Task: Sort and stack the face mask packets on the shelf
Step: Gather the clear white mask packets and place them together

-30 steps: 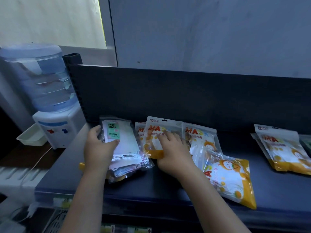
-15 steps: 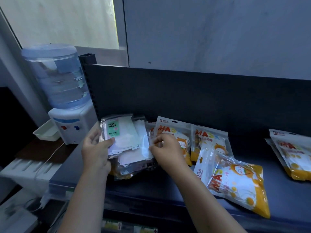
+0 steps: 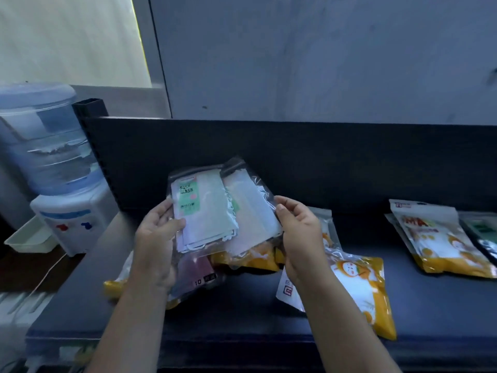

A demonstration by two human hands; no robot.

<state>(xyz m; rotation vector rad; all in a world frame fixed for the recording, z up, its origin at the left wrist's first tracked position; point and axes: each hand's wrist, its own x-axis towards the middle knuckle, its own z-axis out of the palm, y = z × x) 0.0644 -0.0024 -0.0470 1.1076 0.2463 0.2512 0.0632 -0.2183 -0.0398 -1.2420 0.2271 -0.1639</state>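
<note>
Above the dark shelf point(image 3: 242, 316) I hold two clear face mask packets. My left hand point(image 3: 156, 238) grips the left one, a clear packet with a green label point(image 3: 201, 208), by its left edge. My right hand point(image 3: 298, 232) pinches the right edge of the second clear packet point(image 3: 252, 211), which lies partly behind the first. Under them on the shelf are a clear packet with a pinkish mask point(image 3: 196, 273) and orange-and-white packets point(image 3: 250, 258). One orange packet point(image 3: 357, 286) lies under my right forearm.
At the shelf's right end lies another orange-and-white packet point(image 3: 435, 240), with a dark-green packet point(image 3: 481, 232) beside it. A water dispenser point(image 3: 53, 162) and a cream tray point(image 3: 29, 238) stand left of the shelf. A dark back panel point(image 3: 295, 162) closes the rear.
Both hands have lifted the clear packets up off the pile. The right hand has left the orange packets and taken the second clear packet's edge. The camera has moved closer.
</note>
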